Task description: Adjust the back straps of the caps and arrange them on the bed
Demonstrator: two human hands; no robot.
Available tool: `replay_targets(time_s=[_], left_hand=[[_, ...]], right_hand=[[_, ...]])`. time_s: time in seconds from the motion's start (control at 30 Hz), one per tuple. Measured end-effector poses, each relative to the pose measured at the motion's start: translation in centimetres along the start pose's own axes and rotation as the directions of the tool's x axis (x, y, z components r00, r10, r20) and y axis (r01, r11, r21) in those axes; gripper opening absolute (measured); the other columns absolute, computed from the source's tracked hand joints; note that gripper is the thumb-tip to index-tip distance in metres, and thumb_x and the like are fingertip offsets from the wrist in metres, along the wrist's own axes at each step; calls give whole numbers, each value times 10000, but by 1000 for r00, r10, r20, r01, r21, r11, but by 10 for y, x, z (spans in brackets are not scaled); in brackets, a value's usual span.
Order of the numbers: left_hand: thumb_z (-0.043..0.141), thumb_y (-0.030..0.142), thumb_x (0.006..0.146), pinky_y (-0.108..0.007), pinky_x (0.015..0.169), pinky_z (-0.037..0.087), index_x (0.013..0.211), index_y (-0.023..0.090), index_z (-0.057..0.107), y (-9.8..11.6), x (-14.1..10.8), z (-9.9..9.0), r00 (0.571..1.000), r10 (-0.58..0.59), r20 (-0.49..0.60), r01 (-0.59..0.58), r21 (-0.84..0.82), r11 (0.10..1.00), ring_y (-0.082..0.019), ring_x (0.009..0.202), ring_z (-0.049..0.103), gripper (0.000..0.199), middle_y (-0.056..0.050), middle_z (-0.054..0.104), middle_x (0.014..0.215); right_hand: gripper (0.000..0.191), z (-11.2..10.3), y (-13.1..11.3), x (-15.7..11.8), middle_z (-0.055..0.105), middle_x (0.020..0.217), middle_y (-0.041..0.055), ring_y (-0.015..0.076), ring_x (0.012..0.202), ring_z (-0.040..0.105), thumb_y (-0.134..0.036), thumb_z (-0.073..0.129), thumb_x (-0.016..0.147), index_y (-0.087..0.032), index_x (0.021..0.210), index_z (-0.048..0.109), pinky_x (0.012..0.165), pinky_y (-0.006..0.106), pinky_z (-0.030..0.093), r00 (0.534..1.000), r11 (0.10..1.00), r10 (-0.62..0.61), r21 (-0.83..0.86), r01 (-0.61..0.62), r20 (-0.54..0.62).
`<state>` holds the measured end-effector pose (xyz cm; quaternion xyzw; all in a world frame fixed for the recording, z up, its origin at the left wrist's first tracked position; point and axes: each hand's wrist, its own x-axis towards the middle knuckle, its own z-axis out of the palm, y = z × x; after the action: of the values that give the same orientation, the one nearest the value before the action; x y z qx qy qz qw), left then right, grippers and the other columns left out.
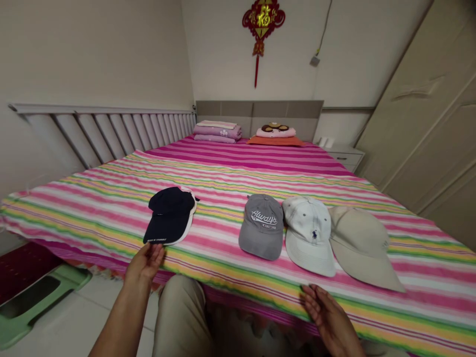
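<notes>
Several caps lie in a row on a striped pink, yellow and green bedspread. My left hand is open, its fingertips at or just under the brim of a navy cap with a white edge. To the right lie a grey cap with "Always" lettering, a white cap with a small dark logo and a beige cap. The white and beige caps overlap slightly. My right hand is open at the bed's near edge, below the white and beige caps, and holds nothing.
My knee in beige trousers is below the bed edge. Folded bedding and a pillow lie by the headboard. A slatted rail runs along the left wall. A green stool stands on the floor, with a wardrobe at right.
</notes>
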<state>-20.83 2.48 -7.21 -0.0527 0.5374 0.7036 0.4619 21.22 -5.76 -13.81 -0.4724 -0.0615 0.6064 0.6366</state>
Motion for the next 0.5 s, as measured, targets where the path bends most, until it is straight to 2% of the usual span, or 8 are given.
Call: replay_targets(time_s=[0.1, 0.23, 0.4, 0.5], left_hand=[[436, 121, 799, -228, 458, 476, 624, 146, 495, 6, -1, 5, 999, -28, 20, 28, -6, 1000, -113, 486, 561, 186, -8, 552, 548], [434, 163, 814, -234, 474, 491, 612, 164, 484, 17, -2, 21, 997, -14, 69, 18, -67, 998, -112, 501, 569, 208, 6, 563, 557], [371, 64, 823, -175, 424, 461, 634, 153, 491, 28, -3, 43, 991, -7, 134, 25, -136, 990, -72, 415, 516, 240, 31, 539, 491], [380, 59, 820, -176, 493, 489, 699, 158, 543, 26, -9, 49, 972, 51, 231, -3, -201, 980, -71, 485, 558, 225, 24, 597, 551]], right_hand=[[434, 0, 0, 0, 703, 679, 40, 140, 556, 640, -194, 819, 408, -153, 752, 557, 528, 216, 549, 1000, 1000, -2, -12, 2, 1], [450, 1, 1, 0, 701, 668, 36, 133, 544, 633, -204, 817, 411, -153, 767, 546, 520, 213, 544, 1000, 1000, -16, -23, 16, -1], [431, 0, 1, -1, 699, 672, 30, 127, 532, 629, -208, 801, 446, -156, 780, 533, 505, 207, 536, 1000, 999, -18, -27, 18, 0], [437, -1, 2, -1, 700, 692, 32, 134, 540, 632, -222, 799, 455, -160, 791, 527, 513, 217, 536, 1000, 999, -16, -32, 16, 6]])
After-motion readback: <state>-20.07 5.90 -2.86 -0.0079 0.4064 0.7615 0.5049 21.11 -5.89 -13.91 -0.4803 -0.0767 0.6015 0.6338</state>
